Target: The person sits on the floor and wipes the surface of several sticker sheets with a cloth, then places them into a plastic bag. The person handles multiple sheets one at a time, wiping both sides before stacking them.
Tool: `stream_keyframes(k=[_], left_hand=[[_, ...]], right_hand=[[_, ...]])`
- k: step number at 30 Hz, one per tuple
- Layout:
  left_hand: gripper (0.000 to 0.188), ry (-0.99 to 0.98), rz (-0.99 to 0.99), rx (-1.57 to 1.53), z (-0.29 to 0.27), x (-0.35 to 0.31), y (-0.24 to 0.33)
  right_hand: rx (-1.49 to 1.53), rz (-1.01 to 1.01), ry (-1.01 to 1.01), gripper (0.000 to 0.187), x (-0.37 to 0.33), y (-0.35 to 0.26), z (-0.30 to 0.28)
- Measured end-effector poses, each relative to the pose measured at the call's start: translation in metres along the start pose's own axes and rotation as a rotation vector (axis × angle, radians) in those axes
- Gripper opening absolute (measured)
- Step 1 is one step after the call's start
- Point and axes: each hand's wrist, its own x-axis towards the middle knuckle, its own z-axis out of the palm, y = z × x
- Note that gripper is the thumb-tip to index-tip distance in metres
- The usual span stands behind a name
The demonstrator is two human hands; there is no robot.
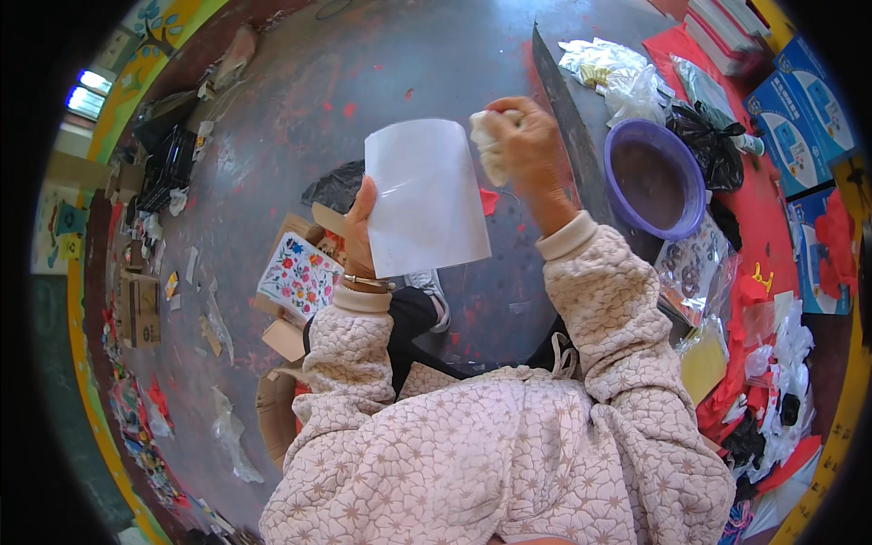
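My left hand grips the left edge of a glossy white sheet, held up in front of me and slightly curved. Light reflects off its smooth face. The fingers behind the sheet are hidden. To the right of it, my right hand is closed around a crumpled off-white cloth. The cloth is close to the sheet's upper right edge, with a small gap between them.
A purple basin of murky water stands at the right, beside a dark upright board. An open cardboard box with a floral sheet is at the left. Plastic bags and blue boxes line the right side.
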Motion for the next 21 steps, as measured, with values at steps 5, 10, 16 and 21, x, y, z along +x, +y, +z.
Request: stream_keyframes(k=[5, 10, 16, 21], left_hand=[[0.055, 0.097, 0.035, -0.062, 0.001, 0.016, -0.018], [0.057, 0.188, 0.097, -0.016, -0.004, 0.004, 0.006], [0.057, -0.137, 0.270, -0.228, -0.007, -0.009, 0.034], [0.054, -0.237, 0.309, -0.261, 0.006, -0.015, 0.043]], right_hand=[[-0.230, -0.294, -0.422, 0.010, -0.061, 0.019, 0.044], [0.250, 0.186, -0.944, 0.014, -0.054, -0.021, 0.021], [-0.045, 0.330, -0.419, 0.044, 0.022, -0.030, -0.083], [-0.596, 0.193, -0.747, 0.055, -0.016, -0.003, -0.071]])
